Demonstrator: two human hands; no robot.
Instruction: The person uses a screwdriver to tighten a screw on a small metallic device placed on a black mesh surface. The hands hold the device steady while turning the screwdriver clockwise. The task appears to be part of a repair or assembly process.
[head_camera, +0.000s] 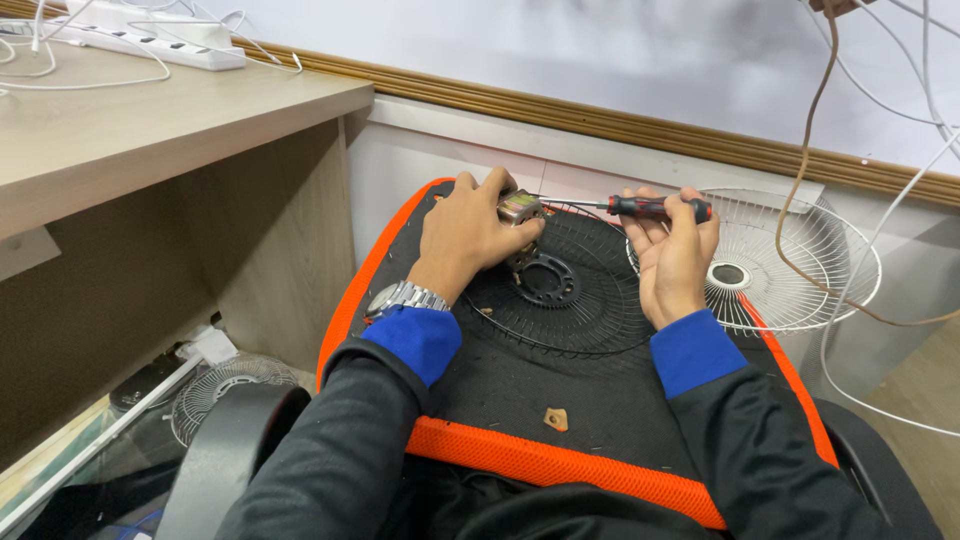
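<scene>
My left hand (468, 232) grips a small fan motor (520, 209) that stands on a black wire fan guard (575, 300). The guard lies flat on a black chair seat with orange edging (540, 462). My right hand (672, 255) holds a screwdriver with a red and black handle (655, 208), level, its thin shaft pointing left to the motor. A metal watch (402, 297) sits on my left wrist. Both sleeves are black with blue cuffs.
A white wire fan guard (800, 262) leans at the seat's right edge. A brown cable (812, 150) and white cables hang at right. A wooden desk (150, 120) with a white power strip (160, 40) stands at left; another fan guard (225, 385) lies on the floor. A small tan scrap (556, 419) rests on the seat.
</scene>
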